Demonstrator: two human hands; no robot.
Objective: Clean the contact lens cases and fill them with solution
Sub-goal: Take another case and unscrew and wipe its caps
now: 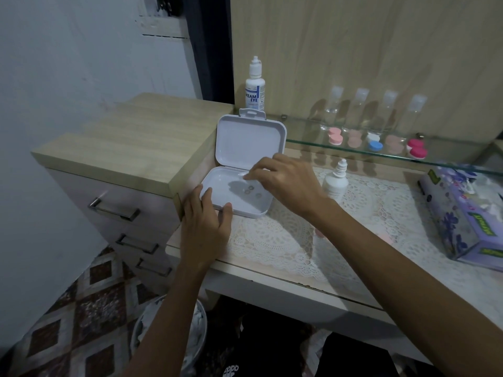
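An open white hinged box (253,142) stands on the lace mat, lid upright, with a few small round lenses (250,188) lying in its tray. My left hand (205,227) rests against the tray's near left rim, thumb and fingers on its edge. My right hand (283,180) hovers over the tray with fingertips pinched together; what they hold is too small to tell. Several contact lens cases sit on the glass shelf: pink (335,137), white and blue (374,142), magenta (417,150). A solution bottle (255,85) stands behind the box; a smaller bottle (336,180) stands on the mat.
Clear travel bottles (360,107) line the back of the glass shelf (313,140). A purple tissue box (462,216) lies at the right. A drawer unit (122,159) stands left of the table. A bin (174,338) with tissues sits on the floor below.
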